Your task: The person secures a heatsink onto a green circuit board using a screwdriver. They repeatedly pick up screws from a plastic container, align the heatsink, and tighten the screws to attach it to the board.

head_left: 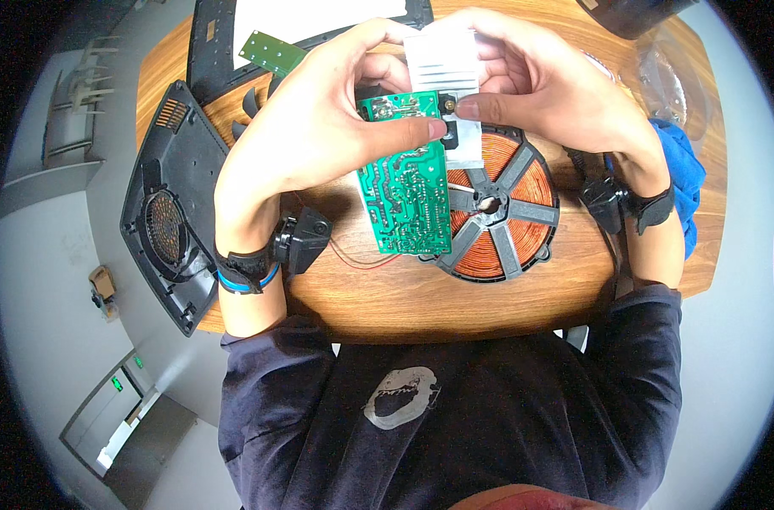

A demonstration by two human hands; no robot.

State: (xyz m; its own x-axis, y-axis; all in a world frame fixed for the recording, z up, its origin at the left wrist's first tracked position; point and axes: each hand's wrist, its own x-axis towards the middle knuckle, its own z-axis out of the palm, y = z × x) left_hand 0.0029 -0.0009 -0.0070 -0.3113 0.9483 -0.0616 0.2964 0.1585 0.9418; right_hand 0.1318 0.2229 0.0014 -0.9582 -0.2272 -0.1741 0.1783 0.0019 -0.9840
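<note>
Above the table, a green circuit board (pixel 412 204) is held up with its soldered side showing. My left hand (pixel 306 136) grips its upper part, thumb pressed across the board toward two black components (pixel 450 134) along its right edge. A silver finned heat sink (pixel 442 64) lies against those components. My right hand (pixel 548 81) is closed on the heat sink's right side, its thumb touching beside the upper component. Fingers behind both parts are partly hidden. Just below and to the right, a round copper coil (pixel 536 195) with black spokes rests on the table, partly covered by the board.
A black plastic housing with a round grille (pixel 166 228) lies at the left edge. Farther back are a small green board (pixel 272 53) and a black frame (pixel 207 59) around a white panel. A blue cloth (pixel 683 174) and a clear plastic bag (pixel 672 76) lie right.
</note>
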